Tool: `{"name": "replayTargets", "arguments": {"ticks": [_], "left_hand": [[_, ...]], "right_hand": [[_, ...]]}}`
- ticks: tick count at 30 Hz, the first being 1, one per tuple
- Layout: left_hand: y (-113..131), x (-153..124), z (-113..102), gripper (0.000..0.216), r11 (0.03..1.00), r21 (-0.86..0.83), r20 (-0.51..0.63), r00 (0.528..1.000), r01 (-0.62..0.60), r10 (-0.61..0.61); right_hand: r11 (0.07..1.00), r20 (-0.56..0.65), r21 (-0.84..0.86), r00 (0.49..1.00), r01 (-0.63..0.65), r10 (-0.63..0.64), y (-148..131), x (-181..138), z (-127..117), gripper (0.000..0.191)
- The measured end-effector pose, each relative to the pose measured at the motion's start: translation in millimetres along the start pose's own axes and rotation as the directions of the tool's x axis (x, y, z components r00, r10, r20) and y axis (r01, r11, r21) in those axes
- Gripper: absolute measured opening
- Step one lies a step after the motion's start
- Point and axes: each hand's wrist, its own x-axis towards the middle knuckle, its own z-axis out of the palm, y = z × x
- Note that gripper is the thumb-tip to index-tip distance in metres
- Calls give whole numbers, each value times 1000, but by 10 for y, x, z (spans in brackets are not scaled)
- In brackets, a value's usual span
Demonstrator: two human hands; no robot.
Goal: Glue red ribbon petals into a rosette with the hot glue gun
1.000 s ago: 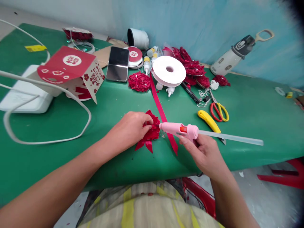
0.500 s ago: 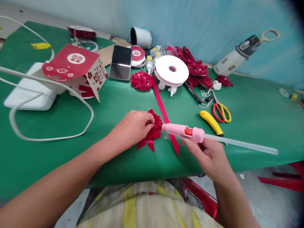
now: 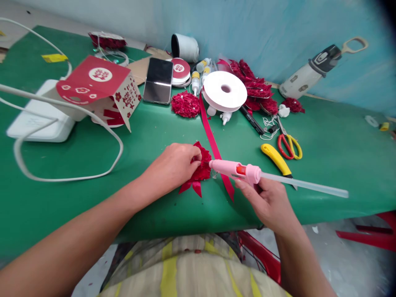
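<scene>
My left hand (image 3: 175, 165) pinches a red ribbon flower (image 3: 199, 170) lying on the green table (image 3: 93, 165). My right hand (image 3: 269, 202) grips a pink glue gun (image 3: 236, 170) with a clear glue stick (image 3: 305, 186) sticking out behind it. The gun's nozzle touches the flower's right side. A loose red ribbon (image 3: 213, 144) runs from a white spool (image 3: 225, 90) down past the flower.
Yellow box cutter (image 3: 275, 159) and red-yellow scissors (image 3: 289, 144) lie to the right. Behind are more red flowers (image 3: 185, 104), a phone (image 3: 158, 79), glue bottles (image 3: 195, 80), a red-white paper box (image 3: 99, 86), a white power adapter (image 3: 40, 119) with cable, and a spray bottle (image 3: 312, 70).
The glue gun and right hand shifted slightly, the nozzle staying at the flower. My left hand keeps its pinch on the flower. The view has drifted a little.
</scene>
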Motion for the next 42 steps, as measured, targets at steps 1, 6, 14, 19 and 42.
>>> {"name": "replayTargets", "arguments": {"ticks": [1, 6, 14, 19, 42], "left_hand": [[4, 1, -2, 16, 1000, 4, -1, 1000, 2, -2], [22, 13, 4, 16, 1000, 22, 2, 1000, 5, -5], [-1, 3, 21, 15, 1000, 29, -11, 1000, -2, 3], [2, 3, 13, 15, 1000, 26, -5, 1000, 15, -14], [31, -1, -2, 17, 999, 29, -12, 1000, 14, -14]], "right_hand": [[1000, -9, 6, 1000, 9, -9, 8, -4, 7, 12], [999, -1, 17, 999, -44, 44, 12, -45, -9, 16], [987, -17, 108, 992, -120, 122, 38, -97, -21, 21], [994, 48, 50, 995, -92, 90, -19, -72, -29, 20], [965, 2, 109, 971, -237, 238, 102, -127, -20, 31]]}}
